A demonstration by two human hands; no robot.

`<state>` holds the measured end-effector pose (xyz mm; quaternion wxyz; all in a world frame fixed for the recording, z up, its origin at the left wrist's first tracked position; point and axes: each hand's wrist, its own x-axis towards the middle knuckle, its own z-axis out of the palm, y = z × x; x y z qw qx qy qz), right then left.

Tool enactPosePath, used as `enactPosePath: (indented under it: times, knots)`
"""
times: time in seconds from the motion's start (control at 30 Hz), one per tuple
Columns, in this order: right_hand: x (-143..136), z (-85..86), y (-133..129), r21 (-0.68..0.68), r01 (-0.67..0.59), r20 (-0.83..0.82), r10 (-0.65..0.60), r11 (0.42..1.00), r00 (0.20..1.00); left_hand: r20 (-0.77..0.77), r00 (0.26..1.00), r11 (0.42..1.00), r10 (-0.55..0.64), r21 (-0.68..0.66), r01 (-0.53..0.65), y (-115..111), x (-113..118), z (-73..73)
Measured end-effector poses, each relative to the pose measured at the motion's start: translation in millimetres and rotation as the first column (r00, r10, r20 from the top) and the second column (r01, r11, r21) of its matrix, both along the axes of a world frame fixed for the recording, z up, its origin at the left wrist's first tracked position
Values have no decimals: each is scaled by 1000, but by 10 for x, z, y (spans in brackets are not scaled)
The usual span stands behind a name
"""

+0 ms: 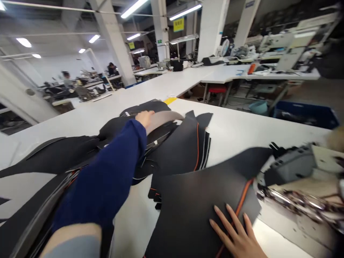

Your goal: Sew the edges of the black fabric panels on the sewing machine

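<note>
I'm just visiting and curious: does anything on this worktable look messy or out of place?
Nothing looks damaged or spilled. The black fabric pieces lie fanned and overlapping rather than squarely stacked; the left hand reaches into them, and the right hand presses one flat.

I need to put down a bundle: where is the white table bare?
Bare: the white table right of the stacked black fabric pieces, up to the grey sewing machine; also beyond the stack. Crowded: under the left hand and right hand.

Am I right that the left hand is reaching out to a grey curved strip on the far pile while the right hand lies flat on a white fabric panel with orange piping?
Not quite. The head view shows the right hand flat on a black fabric panel, not white, with orange piping. The left hand does reach the grey curved strip on the far pile.
</note>
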<state>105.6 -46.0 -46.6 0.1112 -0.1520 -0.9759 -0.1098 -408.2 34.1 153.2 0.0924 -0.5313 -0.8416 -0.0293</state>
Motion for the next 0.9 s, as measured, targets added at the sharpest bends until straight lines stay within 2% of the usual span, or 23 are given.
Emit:
enactPosePath:
  times: [0.03,0.07,0.13,0.17,0.2,0.23,0.3,0.33,0.37,0.4,0.43,0.47,0.5,0.53,0.57,0.63,0.7,0.8,0.9]
  knots:
    - [-33,94,21,-36,-7,12,7,999,1000,40,998,994,-57,93,53,-16,83,116]
    - [-63,171,46,-66,-18,50,21,998,999,125,978,959,-167,249,132,-49,193,221]
    - [-105,269,93,-132,-6,97,19,991,995,302,859,824,-413,526,211,-187,502,372]
    - [-118,297,108,-169,-3,115,23,986,993,370,779,764,-506,612,205,-299,695,405]
    - [-125,317,114,-202,6,126,20,979,992,426,711,736,-559,650,189,-436,903,404]
    - [-126,331,111,-233,10,133,22,972,991,474,659,731,-584,659,174,-593,1116,367]
    - [-111,354,82,-278,10,129,27,961,991,580,573,785,-579,587,199,-923,1512,198]
    - [-96,365,59,-294,9,124,29,956,992,646,534,832,-546,493,255,-1077,1679,82]
    - [-77,376,32,-308,8,120,30,951,992,712,502,869,-491,358,341,-1211,1820,-40]
    - [-56,387,5,-319,9,119,31,948,992,766,488,872,-419,191,450,-1318,1937,-158]
    - [-34,396,-20,-329,5,119,36,944,992,794,501,827,-344,5,562,-1391,2032,-260]
    - [-14,404,-43,-337,6,120,36,942,992,787,546,748,-288,-171,641,-1427,2113,-341]
    - [5,409,-61,-345,6,122,38,938,992,746,610,669,-267,-312,674,-1425,2187,-398]
    - [19,413,-74,-354,5,122,41,935,992,675,680,622,-285,-410,667,-1385,2258,-434]
    - [30,415,-82,-363,5,120,41,932,992,581,742,620,-335,-457,638,-1310,2334,-455]
    - [41,416,-88,-383,9,124,42,924,991,369,805,687,-465,-424,591,-1072,2499,-495]
    - [44,408,-92,-392,14,124,38,920,992,225,807,729,-546,-345,591,-774,2672,-592]
    - [52,352,-131,-377,39,104,1,925,995,160,804,749,-572,-298,592,-378,2860,-858]
    - [70,238,-217,-314,109,66,-93,943,993,139,792,740,-595,-289,607,-189,2867,-1067]
